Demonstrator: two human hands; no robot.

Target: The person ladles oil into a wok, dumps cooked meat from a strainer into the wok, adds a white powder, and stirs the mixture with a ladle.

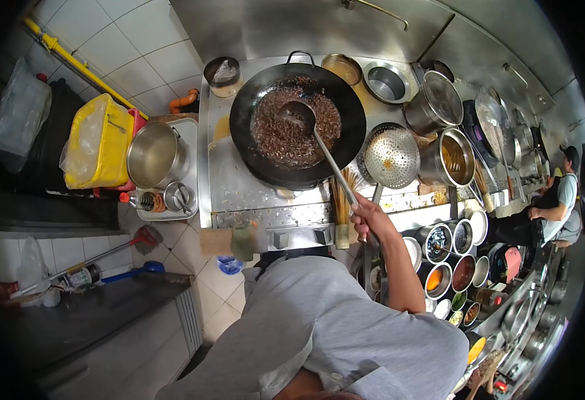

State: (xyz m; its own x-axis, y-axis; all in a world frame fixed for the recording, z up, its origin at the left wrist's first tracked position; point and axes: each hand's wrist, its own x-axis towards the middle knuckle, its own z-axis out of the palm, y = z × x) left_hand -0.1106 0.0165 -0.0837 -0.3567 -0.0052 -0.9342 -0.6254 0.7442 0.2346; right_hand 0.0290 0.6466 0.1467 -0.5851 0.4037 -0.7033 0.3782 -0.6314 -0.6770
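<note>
A large black wok (242, 143) stands on the steel stove and holds dark reddish-brown minced food (272, 133) in glossy liquid. My right hand (370, 217) is closed round the long handle of a metal ladle (332, 162). The ladle's bowl rests in the food near the middle of the wok. A perforated strainer (391, 155) lies just right of the wok, close beyond my right hand. Bamboo brushes (342, 207) stand between the wok and my body. My left hand does not show in the view.
Metal pots (432, 100) and bowls crowd the stove's right side. Containers of sauces and ingredients (437, 279) stand at the lower right. At left are a steel pot (152, 155) on a tray and a yellow bin (97, 143). Another person (552, 207) stands far right.
</note>
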